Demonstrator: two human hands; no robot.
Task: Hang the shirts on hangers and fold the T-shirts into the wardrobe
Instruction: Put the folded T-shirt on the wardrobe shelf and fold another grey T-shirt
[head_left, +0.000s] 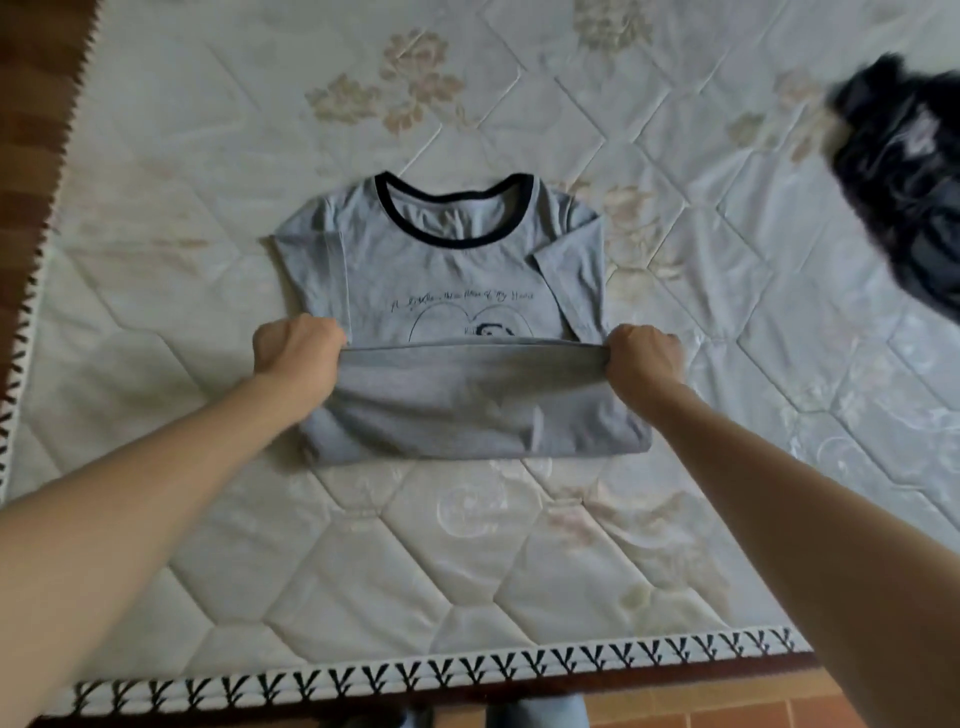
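We see a dim, flat, cool-toned picture with soft daylight and no glare. Faint shadows lie under the lifted fold of the grey T-shirt (467, 291) between the left hand (296, 348) and the right hand (644, 358). Far beyond the right hand, the dark garment (904, 171) smears with motion blur. The wide lens bows the mattress (467, 561) border near our forearms, and fine detail looks soft throughout, the shirt's print barely legible.

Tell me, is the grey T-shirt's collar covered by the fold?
No, the dark-trimmed collar lies bare beyond the folded edge that both hands grip.
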